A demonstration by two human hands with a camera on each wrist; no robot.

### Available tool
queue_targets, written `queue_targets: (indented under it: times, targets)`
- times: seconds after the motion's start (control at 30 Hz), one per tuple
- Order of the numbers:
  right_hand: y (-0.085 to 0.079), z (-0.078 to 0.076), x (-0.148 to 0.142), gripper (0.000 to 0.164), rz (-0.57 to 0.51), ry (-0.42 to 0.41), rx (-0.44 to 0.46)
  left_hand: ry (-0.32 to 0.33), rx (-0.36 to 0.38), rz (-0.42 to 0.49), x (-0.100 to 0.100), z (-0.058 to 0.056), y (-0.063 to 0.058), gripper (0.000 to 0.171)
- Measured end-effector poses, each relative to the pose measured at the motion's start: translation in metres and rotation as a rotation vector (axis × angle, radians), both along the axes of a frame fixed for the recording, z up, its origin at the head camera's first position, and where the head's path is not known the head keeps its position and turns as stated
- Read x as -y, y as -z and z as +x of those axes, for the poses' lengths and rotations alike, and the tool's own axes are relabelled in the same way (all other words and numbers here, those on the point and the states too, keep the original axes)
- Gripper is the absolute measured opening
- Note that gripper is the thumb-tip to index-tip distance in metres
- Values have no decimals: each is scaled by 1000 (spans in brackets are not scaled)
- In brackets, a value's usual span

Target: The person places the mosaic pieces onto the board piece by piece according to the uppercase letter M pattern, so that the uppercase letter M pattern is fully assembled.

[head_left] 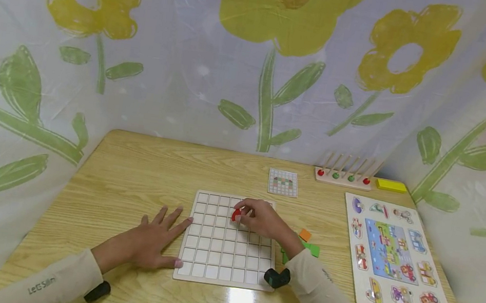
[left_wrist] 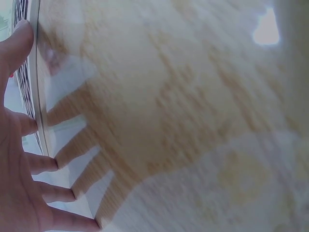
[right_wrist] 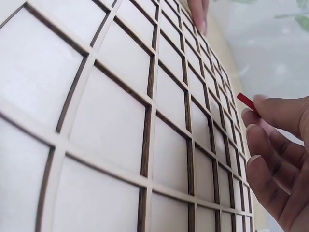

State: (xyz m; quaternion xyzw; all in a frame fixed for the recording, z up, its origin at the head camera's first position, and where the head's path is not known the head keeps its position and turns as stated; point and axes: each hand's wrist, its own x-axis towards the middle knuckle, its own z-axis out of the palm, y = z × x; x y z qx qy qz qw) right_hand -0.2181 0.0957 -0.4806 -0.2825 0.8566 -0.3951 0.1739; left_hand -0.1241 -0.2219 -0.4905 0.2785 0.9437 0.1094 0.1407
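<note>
though thin, red piece in grip

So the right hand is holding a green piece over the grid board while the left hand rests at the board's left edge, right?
Not quite: the head view shows a red piece, not a green one, in the right hand. It's held over the grid board, and the left hand rests at the board's left edge.
</note>
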Motion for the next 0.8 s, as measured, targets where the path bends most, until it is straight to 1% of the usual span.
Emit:
queue_targets:
  times: [0.3, 0.53, 0.8]
  targets:
    - [1, -1, 11, 29, -2, 18, 46, -5, 1, -6, -1, 0, -2, 98]
    - [2, -2, 20, 27, -1, 12, 27, -4, 2, -8, -1, 0, -2, 98]
    - [7, -2, 27, 25, 12, 53, 61, -5, 10, -6, -1, 0, -2, 97]
